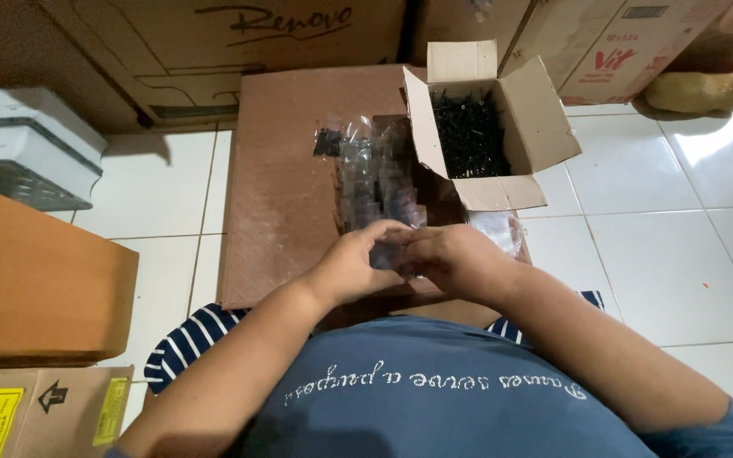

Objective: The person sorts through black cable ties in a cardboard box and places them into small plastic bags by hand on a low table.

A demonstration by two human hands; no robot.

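Both bare forearms reach forward from the lower corners and converge at centre. Left hand (351, 265) has its back facing up, fingers curled inward, thumb side toward the other hand. Right hand (450, 257) meets it, knuckles up, fingers bent and pinched closed. Fingertips of both hands touch or overlap; wrists fairly straight, elbows bent outward.

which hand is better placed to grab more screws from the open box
Probably the right hand: the open box of black screws lies ahead on its side, while the left hand shares the small clear bag.
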